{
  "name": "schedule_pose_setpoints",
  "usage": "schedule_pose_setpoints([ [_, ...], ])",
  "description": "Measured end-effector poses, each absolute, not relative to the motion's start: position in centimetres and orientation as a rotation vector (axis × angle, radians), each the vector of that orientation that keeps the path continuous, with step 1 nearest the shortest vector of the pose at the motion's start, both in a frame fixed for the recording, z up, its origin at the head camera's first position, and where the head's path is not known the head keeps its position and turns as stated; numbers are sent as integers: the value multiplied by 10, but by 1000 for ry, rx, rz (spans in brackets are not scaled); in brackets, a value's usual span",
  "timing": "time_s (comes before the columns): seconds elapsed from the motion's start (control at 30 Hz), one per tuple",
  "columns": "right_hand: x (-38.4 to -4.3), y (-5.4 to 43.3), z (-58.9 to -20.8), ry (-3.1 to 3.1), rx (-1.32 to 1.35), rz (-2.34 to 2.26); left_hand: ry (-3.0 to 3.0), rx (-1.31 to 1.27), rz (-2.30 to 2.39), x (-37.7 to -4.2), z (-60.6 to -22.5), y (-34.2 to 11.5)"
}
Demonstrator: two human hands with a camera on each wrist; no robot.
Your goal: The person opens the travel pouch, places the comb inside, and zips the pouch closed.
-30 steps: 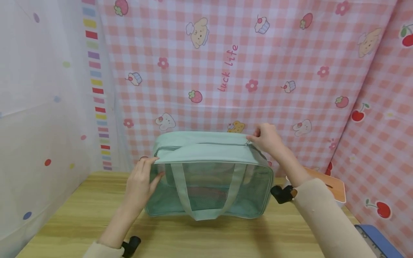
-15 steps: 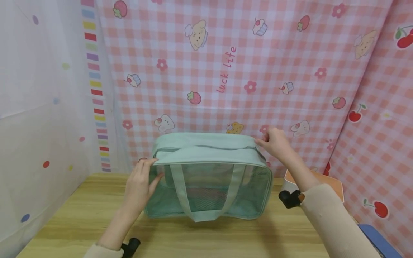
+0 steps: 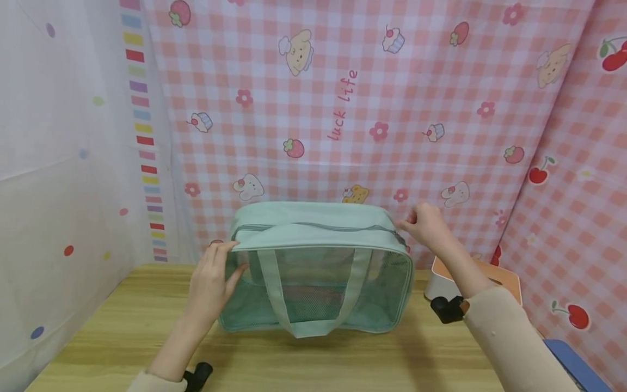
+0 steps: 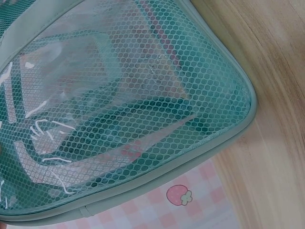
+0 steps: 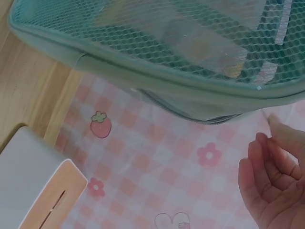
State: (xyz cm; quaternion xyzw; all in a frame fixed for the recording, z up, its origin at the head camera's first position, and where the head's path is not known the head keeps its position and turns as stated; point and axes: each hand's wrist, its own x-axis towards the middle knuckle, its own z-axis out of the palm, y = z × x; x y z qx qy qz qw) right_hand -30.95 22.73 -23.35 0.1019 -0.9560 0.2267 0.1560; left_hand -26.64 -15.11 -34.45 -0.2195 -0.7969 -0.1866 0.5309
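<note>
A pale green bag (image 3: 313, 234) with see-through mesh front and a hanging strap handle stands upright on the wooden table. My left hand (image 3: 210, 277) grips its upper left corner, fingers at the top edge and thumb in front. At the upper right end, my right hand (image 3: 426, 228) pinches the small zipper pull, mostly hidden by the fingertips. A zipper (image 3: 338, 227) runs along the bag's top; in the right wrist view its track (image 5: 190, 117) bends down near the right hand (image 5: 276, 176). Items inside, including a clear pouch (image 4: 66, 71), show through the mesh.
A white box with an orange slotted lid (image 3: 504, 277) stands right of the bag, behind the right forearm. A blue object (image 3: 578, 365) lies at the right table edge. Pink checked cloth (image 3: 313, 109) hangs close behind the bag.
My right hand has moved right and slightly down along the zipper toward the bag's right end, taking the pull with it. The left hand keeps its grip on the corner.
</note>
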Motion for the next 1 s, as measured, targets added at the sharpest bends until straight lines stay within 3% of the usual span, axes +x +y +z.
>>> schedule_pose_setpoints([
  [1.0, -311, 252, -294, -2869, 74, 639, -1884, -529, -458, -260, -344, -155],
])
